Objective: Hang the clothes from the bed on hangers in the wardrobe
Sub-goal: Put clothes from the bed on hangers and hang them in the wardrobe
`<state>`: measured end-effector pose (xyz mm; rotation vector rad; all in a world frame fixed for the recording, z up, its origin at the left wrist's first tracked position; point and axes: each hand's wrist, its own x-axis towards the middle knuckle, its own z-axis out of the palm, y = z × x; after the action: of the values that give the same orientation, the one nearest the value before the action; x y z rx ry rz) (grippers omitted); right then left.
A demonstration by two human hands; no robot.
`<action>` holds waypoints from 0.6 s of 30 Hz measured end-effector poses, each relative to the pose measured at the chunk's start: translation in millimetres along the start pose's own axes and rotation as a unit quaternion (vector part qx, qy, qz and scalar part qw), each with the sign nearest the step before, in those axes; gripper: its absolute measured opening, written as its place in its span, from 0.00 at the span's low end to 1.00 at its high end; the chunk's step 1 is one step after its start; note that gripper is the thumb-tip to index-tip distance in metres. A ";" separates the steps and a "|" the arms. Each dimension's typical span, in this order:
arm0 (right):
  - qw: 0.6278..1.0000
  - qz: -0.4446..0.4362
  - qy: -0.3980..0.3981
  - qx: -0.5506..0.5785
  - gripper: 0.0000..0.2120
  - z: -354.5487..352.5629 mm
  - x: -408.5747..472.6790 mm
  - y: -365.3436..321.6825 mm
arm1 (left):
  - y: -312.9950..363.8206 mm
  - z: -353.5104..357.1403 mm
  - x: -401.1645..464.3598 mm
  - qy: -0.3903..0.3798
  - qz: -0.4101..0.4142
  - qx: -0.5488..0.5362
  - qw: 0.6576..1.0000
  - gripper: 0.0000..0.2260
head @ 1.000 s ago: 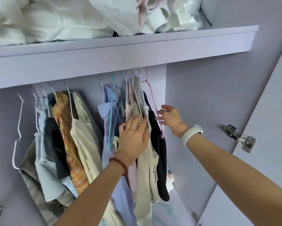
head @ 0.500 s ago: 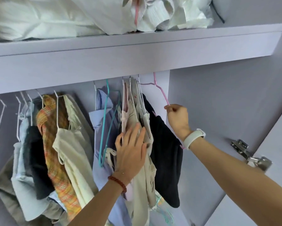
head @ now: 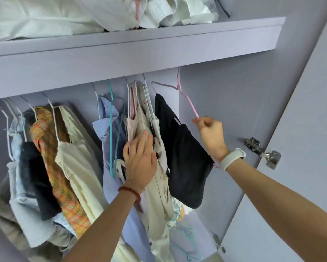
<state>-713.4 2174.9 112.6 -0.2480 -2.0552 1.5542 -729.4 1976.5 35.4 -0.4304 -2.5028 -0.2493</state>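
Pinching a pink hanger [head: 189, 100] by its sloping arm, the right hand [head: 210, 137] holds a dark garment [head: 185, 157] in the wardrobe [head: 234, 95], while the left hand [head: 140, 159], fingers flat, presses beige clothes [head: 158, 186] leftward.

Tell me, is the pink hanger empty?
No, a black garment hangs on the pink hanger, which the right hand pinches.

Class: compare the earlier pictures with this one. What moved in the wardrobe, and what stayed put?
The right hand, first open beside the pink hanger, took hold of it and swung it with the dark garment rightward, away from the other clothes. The left hand stayed pressed flat on the beige clothes.
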 end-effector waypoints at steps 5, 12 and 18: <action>0.996 0.058 0.014 -0.070 0.19 -61.1 -78.2 49.0 | 28.3 -12.7 -21.9 0.019 -0.038 -0.069 0.997 0.25; 0.961 0.127 0.053 -0.240 0.21 -175.5 -222.9 101.6 | 116.9 8.7 -102.7 -0.139 0.148 -0.184 0.962 0.25; 0.903 0.127 0.077 -0.404 0.25 -263.0 -345.5 112.4 | 199.4 28.9 -193.9 -0.278 0.264 -0.333 0.862 0.23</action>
<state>-307.1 2271.6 -51.1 -0.9387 -2.4950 0.6734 -522.0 2121.6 -83.4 -1.6429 -2.6279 -0.8729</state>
